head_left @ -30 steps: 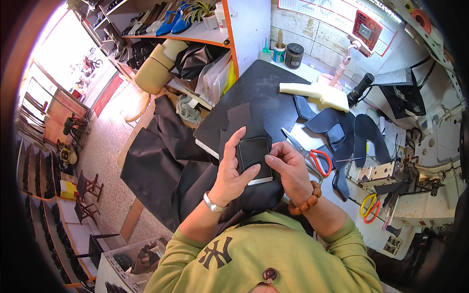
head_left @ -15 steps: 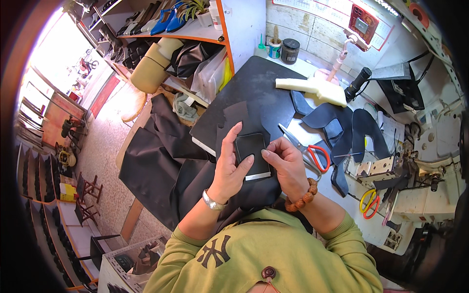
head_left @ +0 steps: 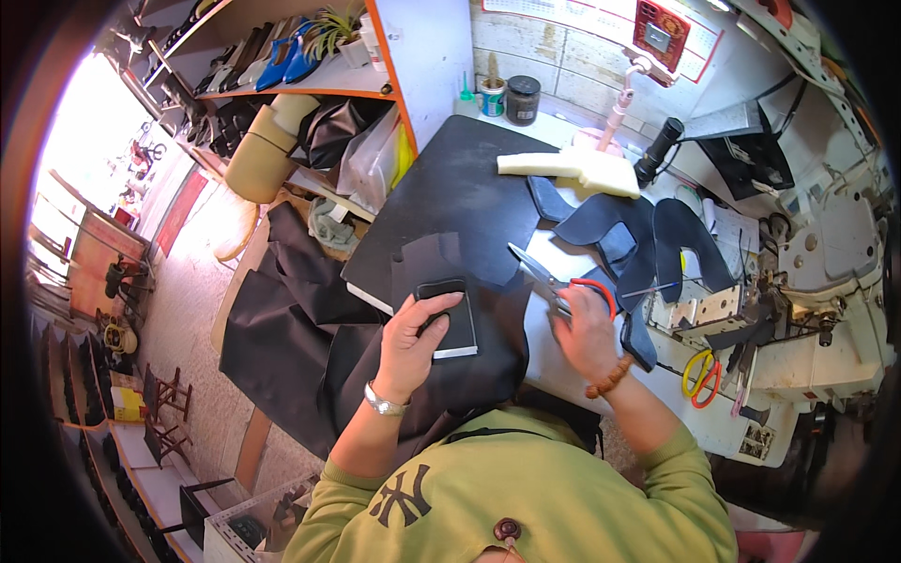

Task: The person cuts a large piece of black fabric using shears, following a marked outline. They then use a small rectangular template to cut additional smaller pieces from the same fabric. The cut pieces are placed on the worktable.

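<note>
My left hand (head_left: pixel 406 342) is closed on a small black rectangular piece of material (head_left: pixel 458 327) with a white strip along its near edge. Its thumb and fingers pinch the left side, over a larger black cloth (head_left: pixel 375 375) spread across my lap and the table's edge. A dark cut piece with a notched outline (head_left: pixel 427 255) lies just beyond. Lying on the table to the right, the red-handled scissors (head_left: pixel 538 266) point away to the left. My right hand (head_left: pixel 587 336) has its fingers curled over their handles, which it partly hides.
Dark blue cut pieces (head_left: pixel 627 220) and a cream foam block (head_left: pixel 572 169) lie past the scissors. A second pair of scissors (head_left: pixel 701 377), yellow and orange, rests at right, near a sewing machine (head_left: pixel 826 253). Two small pots, including a dark jar (head_left: pixel 522 100), stand behind the black board (head_left: pixel 450 178).
My right hand has let go of the black rectangular piece and moved right onto the scissors' handles. My left hand keeps the piece, now with its fingers bent over the top.
</note>
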A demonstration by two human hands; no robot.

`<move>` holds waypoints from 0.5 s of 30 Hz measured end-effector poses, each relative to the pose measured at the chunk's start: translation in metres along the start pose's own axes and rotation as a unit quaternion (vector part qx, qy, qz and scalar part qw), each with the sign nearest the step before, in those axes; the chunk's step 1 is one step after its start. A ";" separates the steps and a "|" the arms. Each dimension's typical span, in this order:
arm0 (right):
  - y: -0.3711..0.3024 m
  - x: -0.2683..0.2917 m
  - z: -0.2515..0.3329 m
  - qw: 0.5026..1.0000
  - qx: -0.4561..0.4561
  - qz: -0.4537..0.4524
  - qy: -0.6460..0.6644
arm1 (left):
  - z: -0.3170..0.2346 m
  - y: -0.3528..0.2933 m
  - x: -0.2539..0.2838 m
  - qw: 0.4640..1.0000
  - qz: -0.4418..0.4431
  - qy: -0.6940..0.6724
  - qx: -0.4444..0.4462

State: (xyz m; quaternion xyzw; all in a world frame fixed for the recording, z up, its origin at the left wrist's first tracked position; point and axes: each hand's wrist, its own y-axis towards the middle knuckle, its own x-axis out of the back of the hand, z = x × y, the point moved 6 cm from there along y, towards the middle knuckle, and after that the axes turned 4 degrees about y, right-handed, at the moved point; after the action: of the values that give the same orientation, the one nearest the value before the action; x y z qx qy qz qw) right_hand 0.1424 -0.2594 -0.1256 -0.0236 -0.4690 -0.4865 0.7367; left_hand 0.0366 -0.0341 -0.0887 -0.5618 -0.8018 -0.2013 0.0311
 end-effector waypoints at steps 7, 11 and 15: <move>-0.028 -0.009 -0.042 0.987 -0.037 0.061 -0.142 | -0.002 -0.004 -0.001 0.997 0.010 -0.071 0.006; -0.019 -0.013 -0.049 0.986 -0.080 0.074 -0.122 | -0.002 -0.006 0.005 0.991 0.007 -0.130 0.038; -0.019 0.000 -0.023 0.987 -0.123 0.011 0.101 | -0.008 -0.008 0.018 0.993 -0.038 -0.107 0.022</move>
State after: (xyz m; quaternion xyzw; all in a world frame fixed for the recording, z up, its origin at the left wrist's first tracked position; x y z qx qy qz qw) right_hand 0.1440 -0.2804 -0.1463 -0.0701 -0.3284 -0.5323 0.7771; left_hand 0.0213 -0.0235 -0.0786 -0.5489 -0.8252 -0.1235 -0.0507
